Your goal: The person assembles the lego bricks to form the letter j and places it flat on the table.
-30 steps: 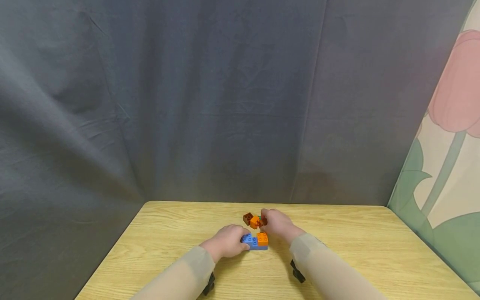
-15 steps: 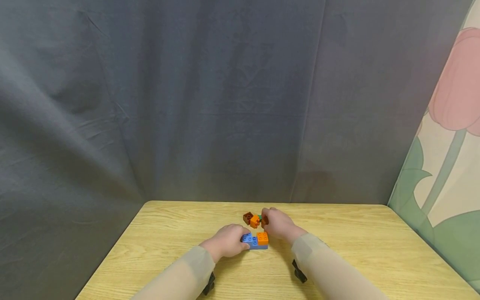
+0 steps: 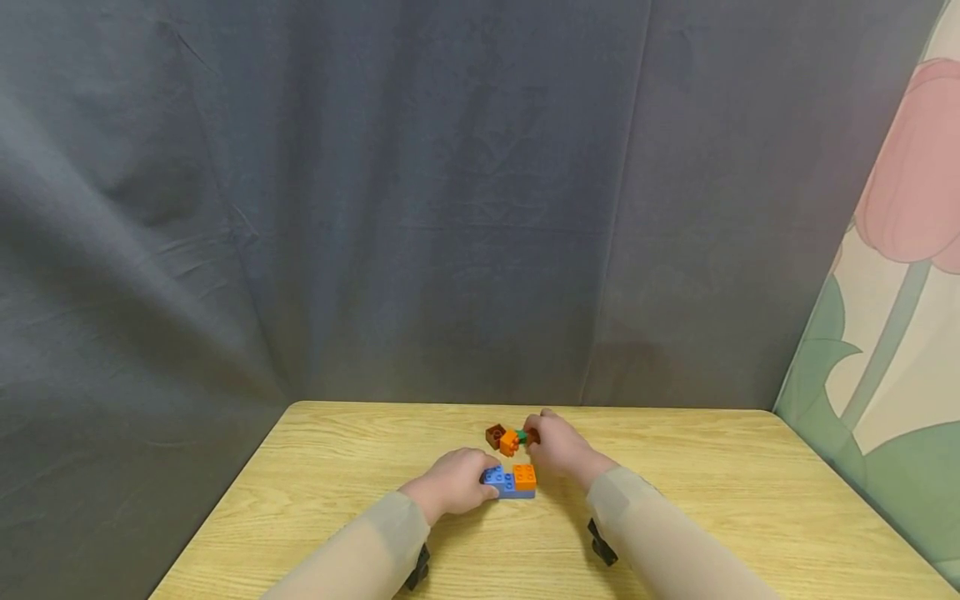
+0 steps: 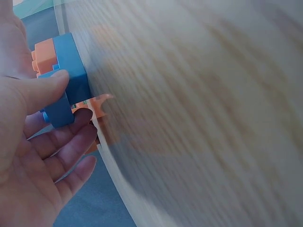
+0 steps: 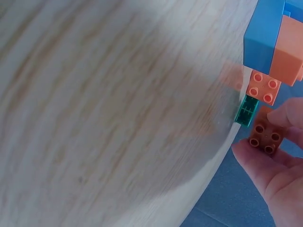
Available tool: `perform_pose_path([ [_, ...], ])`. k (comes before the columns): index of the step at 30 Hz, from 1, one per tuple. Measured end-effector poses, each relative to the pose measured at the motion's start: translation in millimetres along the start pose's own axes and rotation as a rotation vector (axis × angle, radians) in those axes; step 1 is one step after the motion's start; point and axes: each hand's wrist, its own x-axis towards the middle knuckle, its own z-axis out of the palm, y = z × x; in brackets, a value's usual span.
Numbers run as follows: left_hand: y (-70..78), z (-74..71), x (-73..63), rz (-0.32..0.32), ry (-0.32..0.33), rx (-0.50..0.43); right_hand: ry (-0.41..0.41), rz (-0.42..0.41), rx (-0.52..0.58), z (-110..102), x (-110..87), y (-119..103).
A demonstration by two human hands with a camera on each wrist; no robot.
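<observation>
My left hand (image 3: pixel 455 483) grips the left end of a small build near the middle of the table. This build is a long blue brick (image 4: pixel 73 64) with a smaller blue brick (image 4: pixel 58 112) at the held end and an orange brick (image 3: pixel 525 477) at the other. Thumb on one side and fingers on the other, my right hand (image 3: pixel 558 446) pinches a brown brick (image 5: pixel 266 134) whose studs show in the right wrist view. Close beside that brick lie a green brick (image 5: pixel 246 111) and a loose orange brick (image 5: pixel 263 86).
A second brown brick (image 3: pixel 496 436) lies left of the loose orange one, its hollow side showing. The wooden table (image 3: pixel 360 450) ends at a dark grey curtain (image 3: pixel 450 250) behind. A flower-painted wall (image 3: pixel 885 350) stands along the right.
My right hand has shifted slightly right and away from me with the brown brick, off the loose orange brick. More of the green brick shows now. My left hand stays put on the blue build.
</observation>
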Motion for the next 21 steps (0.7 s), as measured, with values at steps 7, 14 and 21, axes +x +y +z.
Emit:
perform_pose_path([
  [7, -0.3, -0.8, 0.8, -0.002, -0.019, 0.004, 0.004, -0.043, -0.013, 0.4, -0.5, -1.1],
  [14, 0.0, -0.4, 0.9, 0.013, -0.008, 0.013, 0.011, -0.048, 0.043, -3.9, -2.6, -4.1],
  [21, -1.9, 1.7, 2.2, 0.016, 0.003, 0.013, 0.039, -0.076, 0.02, -6.1, -4.2, -8.3],
])
